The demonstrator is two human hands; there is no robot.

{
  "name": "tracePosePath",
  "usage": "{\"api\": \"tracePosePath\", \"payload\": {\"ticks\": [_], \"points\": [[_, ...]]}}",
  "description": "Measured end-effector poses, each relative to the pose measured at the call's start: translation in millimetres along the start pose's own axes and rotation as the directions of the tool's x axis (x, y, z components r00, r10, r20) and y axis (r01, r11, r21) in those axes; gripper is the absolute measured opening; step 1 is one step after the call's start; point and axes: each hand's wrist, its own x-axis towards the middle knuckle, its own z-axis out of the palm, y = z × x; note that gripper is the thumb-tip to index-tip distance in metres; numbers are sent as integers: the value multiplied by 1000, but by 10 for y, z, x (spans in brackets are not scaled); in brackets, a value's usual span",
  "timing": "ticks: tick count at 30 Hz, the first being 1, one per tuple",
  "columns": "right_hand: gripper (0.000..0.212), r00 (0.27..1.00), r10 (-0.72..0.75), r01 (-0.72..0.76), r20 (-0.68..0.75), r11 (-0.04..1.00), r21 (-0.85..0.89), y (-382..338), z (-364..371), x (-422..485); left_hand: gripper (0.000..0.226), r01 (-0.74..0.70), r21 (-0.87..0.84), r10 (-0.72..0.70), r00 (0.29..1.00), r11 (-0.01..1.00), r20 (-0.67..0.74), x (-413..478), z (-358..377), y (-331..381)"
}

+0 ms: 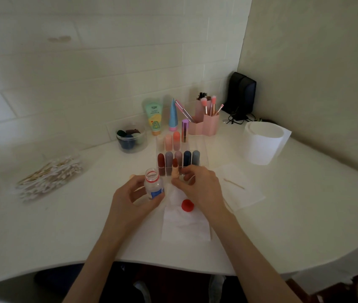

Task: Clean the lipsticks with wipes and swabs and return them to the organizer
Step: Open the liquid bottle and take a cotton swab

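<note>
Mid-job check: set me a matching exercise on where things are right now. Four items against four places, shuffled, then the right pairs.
Things:
1. small bottle
2. red cap
3. open lipstick
4. cotton swabs

Places:
A. heaped at the left side of the table
B. held upright, uncapped, in the left hand
C. lying on the wipe
D. pinched at its base by the right hand

Pairs: 1-B, 2-C, 3-D, 4-A
</note>
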Motion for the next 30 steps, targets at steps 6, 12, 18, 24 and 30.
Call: {"api": "tracePosePath", "payload": {"ticks": [6,12,18,24,30], "points": [[34,999,-53,52,-11,998,-24,128,-268,-244,48,4,-30,-4,1000,1000,3,-7,-12,8],[34,970,-93,136,223,973,-188,157,-343,-401,53,12,18,-11,1000,1000,-5,-2,4,7],[19,955,-296,296,-10,952,78,45,-406,-454,52,-30,5,31,1000,1000,-5,-28,-8,24],[34,883,-464,466,-73,844,266,-214,-496,-463,51,-61,17,61,998,998,24,-15,-3,19],[34,840,-540,538,49,841,61,-285,-573,-430,51,-92,2,91,994,996,53,-2,-7,-13]]}}
